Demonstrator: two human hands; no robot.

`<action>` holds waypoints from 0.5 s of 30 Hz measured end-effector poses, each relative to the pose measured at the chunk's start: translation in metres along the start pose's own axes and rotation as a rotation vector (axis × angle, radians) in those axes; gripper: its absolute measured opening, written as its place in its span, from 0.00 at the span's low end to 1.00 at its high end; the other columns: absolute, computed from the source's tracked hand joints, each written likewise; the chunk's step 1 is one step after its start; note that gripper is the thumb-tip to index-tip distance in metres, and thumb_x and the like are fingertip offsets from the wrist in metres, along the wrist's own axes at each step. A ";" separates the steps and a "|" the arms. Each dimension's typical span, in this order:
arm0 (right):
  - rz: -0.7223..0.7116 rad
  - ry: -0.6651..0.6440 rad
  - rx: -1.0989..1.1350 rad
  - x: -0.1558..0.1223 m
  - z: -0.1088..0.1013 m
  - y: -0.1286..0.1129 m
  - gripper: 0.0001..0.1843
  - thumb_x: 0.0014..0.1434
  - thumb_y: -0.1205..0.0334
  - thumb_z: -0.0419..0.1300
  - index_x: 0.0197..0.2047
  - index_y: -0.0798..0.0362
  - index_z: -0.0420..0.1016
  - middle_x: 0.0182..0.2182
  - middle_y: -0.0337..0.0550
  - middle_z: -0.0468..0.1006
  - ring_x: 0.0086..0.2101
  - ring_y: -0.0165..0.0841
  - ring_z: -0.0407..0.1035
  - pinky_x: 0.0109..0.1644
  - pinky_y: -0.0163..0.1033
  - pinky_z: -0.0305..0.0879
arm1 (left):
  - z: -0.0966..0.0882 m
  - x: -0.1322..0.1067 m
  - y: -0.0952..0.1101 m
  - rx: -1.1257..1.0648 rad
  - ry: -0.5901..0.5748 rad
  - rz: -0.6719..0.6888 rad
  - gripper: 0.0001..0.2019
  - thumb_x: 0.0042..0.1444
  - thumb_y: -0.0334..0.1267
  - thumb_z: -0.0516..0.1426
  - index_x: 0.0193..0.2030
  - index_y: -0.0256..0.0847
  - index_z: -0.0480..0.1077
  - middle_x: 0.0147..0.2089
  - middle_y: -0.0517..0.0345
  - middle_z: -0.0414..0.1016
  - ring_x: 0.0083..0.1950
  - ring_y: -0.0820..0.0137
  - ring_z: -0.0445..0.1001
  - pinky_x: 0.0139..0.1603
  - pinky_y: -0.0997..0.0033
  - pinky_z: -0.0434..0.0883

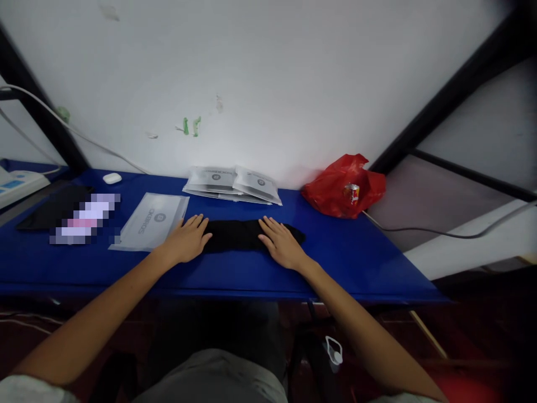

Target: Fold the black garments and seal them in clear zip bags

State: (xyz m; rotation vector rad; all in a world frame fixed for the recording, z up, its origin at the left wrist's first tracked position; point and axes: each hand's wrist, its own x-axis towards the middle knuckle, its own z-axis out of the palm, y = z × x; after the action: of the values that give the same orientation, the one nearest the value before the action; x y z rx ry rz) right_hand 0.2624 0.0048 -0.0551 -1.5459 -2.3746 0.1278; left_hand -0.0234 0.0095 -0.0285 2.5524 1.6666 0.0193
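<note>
A long strip of folded black cloth (235,235) lies flat on the blue table (251,277). My left hand (188,238) rests palm down at its left end, fingers stretched out. Toward the right end, my right hand (282,242) presses flat on the cloth with its fingers extended. Neither hand grips anything. Just left of my left hand lies a flat, frosted plastic zip bag (153,221) with printed lettering. What kind of item the black cloth is, I cannot tell.
Several filled zip bags (213,180) are stacked against the wall. A red plastic bag (335,190) sits at the back right. On the left are a white earbud case (112,178), a dark flat item (59,207) partly pixelated, and a white power strip (20,187).
</note>
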 end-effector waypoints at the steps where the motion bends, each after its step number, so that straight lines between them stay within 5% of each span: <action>1: 0.010 0.002 -0.008 0.000 -0.002 0.009 0.28 0.67 0.50 0.43 0.66 0.51 0.55 0.65 0.52 0.56 0.64 0.43 0.49 0.65 0.59 0.50 | -0.003 -0.001 0.001 0.021 -0.003 0.005 0.27 0.65 0.45 0.38 0.65 0.31 0.55 0.68 0.37 0.54 0.68 0.52 0.53 0.64 0.49 0.54; 6: 0.064 0.053 -0.037 0.002 -0.011 0.044 0.25 0.64 0.53 0.49 0.60 0.55 0.65 0.60 0.55 0.66 0.60 0.45 0.59 0.63 0.56 0.56 | -0.020 -0.012 0.006 0.022 -0.017 0.032 0.23 0.61 0.47 0.45 0.52 0.33 0.68 0.51 0.41 0.72 0.52 0.55 0.71 0.49 0.58 0.67; 11: 0.076 0.098 -0.029 0.010 -0.019 0.064 0.20 0.61 0.55 0.55 0.52 0.56 0.73 0.53 0.55 0.74 0.55 0.44 0.67 0.59 0.52 0.62 | -0.028 -0.021 0.006 -0.240 -0.120 -0.058 0.26 0.52 0.58 0.53 0.46 0.36 0.70 0.47 0.44 0.74 0.44 0.57 0.74 0.39 0.64 0.70; 15: 0.100 0.083 -0.023 0.014 -0.026 0.063 0.18 0.60 0.57 0.57 0.50 0.57 0.74 0.50 0.53 0.76 0.51 0.44 0.69 0.56 0.50 0.65 | -0.029 -0.029 0.006 -0.340 -0.172 -0.087 0.22 0.52 0.54 0.53 0.43 0.38 0.70 0.45 0.46 0.76 0.44 0.58 0.75 0.39 0.65 0.69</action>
State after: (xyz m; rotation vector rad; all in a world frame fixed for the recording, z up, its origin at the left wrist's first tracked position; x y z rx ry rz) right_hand 0.3206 0.0416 -0.0424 -1.6477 -2.2444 0.0573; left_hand -0.0311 -0.0172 0.0026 2.1674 1.5568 0.0682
